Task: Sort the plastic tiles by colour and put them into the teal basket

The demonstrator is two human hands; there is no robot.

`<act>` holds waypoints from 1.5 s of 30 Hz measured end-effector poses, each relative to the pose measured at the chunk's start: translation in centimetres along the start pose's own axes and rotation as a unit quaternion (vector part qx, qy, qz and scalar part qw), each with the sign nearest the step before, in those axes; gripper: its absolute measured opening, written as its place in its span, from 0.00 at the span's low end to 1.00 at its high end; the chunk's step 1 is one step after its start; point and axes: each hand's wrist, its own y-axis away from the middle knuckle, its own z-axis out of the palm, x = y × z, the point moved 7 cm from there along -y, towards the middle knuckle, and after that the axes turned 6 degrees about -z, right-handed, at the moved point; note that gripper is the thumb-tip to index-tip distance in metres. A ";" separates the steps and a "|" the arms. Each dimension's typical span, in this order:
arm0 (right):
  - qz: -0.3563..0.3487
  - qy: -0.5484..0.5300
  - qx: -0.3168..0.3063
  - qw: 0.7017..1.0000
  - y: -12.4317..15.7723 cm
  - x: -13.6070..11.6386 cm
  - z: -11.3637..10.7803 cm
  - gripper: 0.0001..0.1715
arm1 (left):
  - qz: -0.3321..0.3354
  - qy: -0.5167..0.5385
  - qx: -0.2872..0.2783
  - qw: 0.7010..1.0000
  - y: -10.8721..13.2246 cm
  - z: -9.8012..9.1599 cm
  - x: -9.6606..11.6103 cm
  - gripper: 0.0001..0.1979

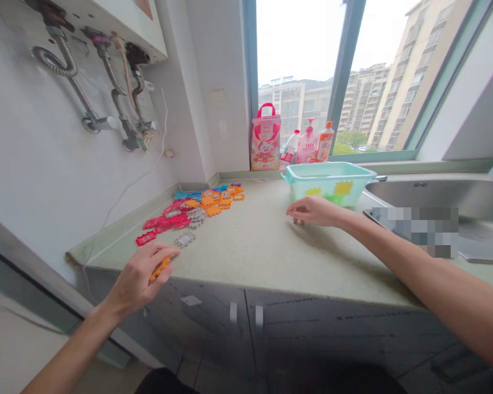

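My left hand (145,271) is closed round an orange notched plastic piece (161,269), just above the counter's front edge. A grey piece (184,239) lies flat on the counter beyond its fingertips. Behind that are loose piles of red pieces (168,220), grey pieces (196,216), orange pieces (213,205) and blue pieces (189,195). My right hand (314,210) hovers low over the counter in front of a mint-green plastic basin (328,174). Its fingers are loosely bent and apart, and no object shows in them.
A steel sink (427,191) lies at the right, with a blurred-out patch beside my right forearm. A pink bag (265,142), a pink pump bottle (308,145) and an orange bottle (325,142) stand by the window. A thin white cable (121,191) hangs at the left.
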 end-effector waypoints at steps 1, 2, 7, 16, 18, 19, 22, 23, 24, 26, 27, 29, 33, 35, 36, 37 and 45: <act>0.002 -0.001 -0.002 1.000 0.0 0.0 0.0 0.17 | 0.014 0.004 -0.003 1.000 0.0 0.2 0.7 0.18; 0.004 -0.001 -0.005 1.000 0.0 0.0 0.0 0.17 | 0.029 0.011 -0.007 0.999 -0.2 0.5 1.4 0.18; 0.008 0.009 -0.013 1.000 -0.1 -0.1 0.1 0.17 | 0.048 0.070 -0.086 0.993 -2.9 2.1 5.9 0.17; 0.000 0.023 -0.014 1.000 -0.2 -0.2 0.1 0.15 | 0.121 0.114 -0.240 0.956 -12.9 7.7 11.4 0.16; 0.000 0.025 -0.015 1.000 -0.2 -0.2 0.1 0.15 | 0.115 0.119 -0.217 0.962 -15.4 9.6 11.8 0.13; 0.000 0.026 -0.014 1.000 -0.2 -0.2 0.1 0.16 | 0.120 0.122 -0.210 0.963 -16.6 10.6 12.2 0.12; -0.001 0.029 -0.010 1.000 -0.2 -0.4 0.0 0.16 | 0.154 0.142 -0.193 0.959 -19.5 13.3 13.7 0.12; -0.003 0.030 -0.009 1.000 -0.2 -0.5 -0.1 0.16 | 0.162 0.149 -0.188 0.957 -20.4 14.0 14.2 0.13; -0.005 0.029 -0.007 1.000 -0.1 -0.6 -0.1 0.16 | 0.170 0.156 -0.182 0.956 -21.1 14.6 14.6 0.13; -0.009 0.026 -0.003 1.000 -0.1 -0.8 -0.2 0.17 | 0.181 0.165 -0.168 0.955 -22.3 15.6 15.2 0.14; -0.009 0.023 -0.001 1.000 -0.1 -0.8 -0.2 0.17 | 0.184 0.170 -0.157 0.955 -22.7 15.8 15.2 0.15; -0.004 0.013 0.002 1.000 0.0 -0.7 -0.3 0.17 | 0.189 0.176 -0.128 0.957 -23.2 15.8 15.1 0.16; 0.004 -0.013 0.003 1.000 0.1 -0.5 -0.2 0.17 | 0.227 0.138 -0.087 0.960 -22.9 15.0 14.9 0.17; 0.003 -0.020 0.001 1.000 0.1 -0.5 -0.3 0.17 | 0.262 0.124 -0.088 0.953 -22.4 14.4 15.2 0.16; 0.002 -0.022 -0.001 1.000 0.1 -0.5 -0.3 0.17 | 0.277 0.122 -0.088 0.949 -22.2 14.1 15.4 0.15; 0.002 -0.024 -0.003 1.000 0.2 -0.6 -0.3 0.17 | 0.291 0.121 -0.087 0.945 -22.1 13.9 15.5 0.14; 0.016 -0.002 -0.009 1.000 0.4 -0.3 -0.1 0.20 | 0.252 -0.014 -0.058 0.966 -25.0 11.9 11.3 0.18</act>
